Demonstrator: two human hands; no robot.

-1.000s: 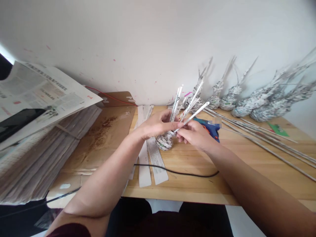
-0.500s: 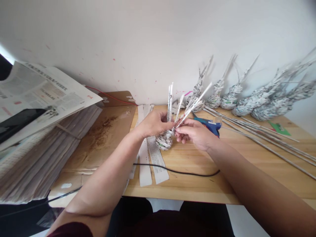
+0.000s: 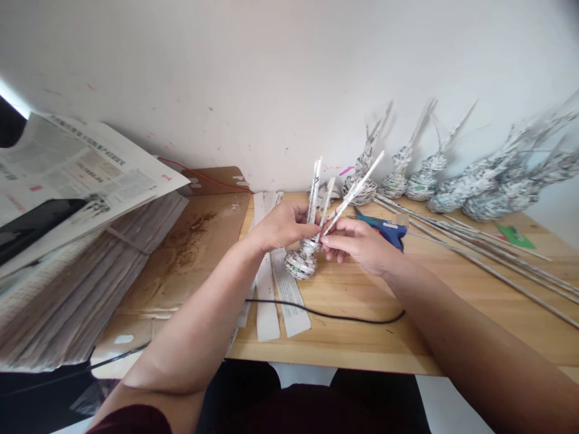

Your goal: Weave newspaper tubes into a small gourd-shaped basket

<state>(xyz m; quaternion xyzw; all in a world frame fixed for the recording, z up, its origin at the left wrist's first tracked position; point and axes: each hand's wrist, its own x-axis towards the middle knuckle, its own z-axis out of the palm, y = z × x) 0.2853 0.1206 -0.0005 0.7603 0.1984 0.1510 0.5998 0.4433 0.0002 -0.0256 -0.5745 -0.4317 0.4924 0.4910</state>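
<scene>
Between my hands is a small vase woven from rolled newspaper [image 3: 301, 264], with a round body, a narrow neck and several paper tubes [image 3: 315, 190] sticking up from it. My left hand [image 3: 287, 226] is closed around its neck and the bases of the upright tubes. From the other side, my right hand [image 3: 353, 241] pinches a slanting paper tube [image 3: 357, 188] near the neck, thumb against fingers. Part of the neck is hidden behind the fingers. Under and beside the vase lie flat newspaper strips [image 3: 268, 301].
Several woven paper vases [image 3: 420, 178] line the wall at the back right. Long paper tubes [image 3: 488, 247] lie on the wooden table [image 3: 353, 343]. A blue-handled tool [image 3: 389, 232] sits behind my right hand. A black cable [image 3: 344, 316] crosses in front; stacked newspapers [image 3: 104, 271] stand left.
The vase has tilted slightly, its round body a little lower and its upright tubes leaning more to the right. My right hand keeps its pinch near the neck.
</scene>
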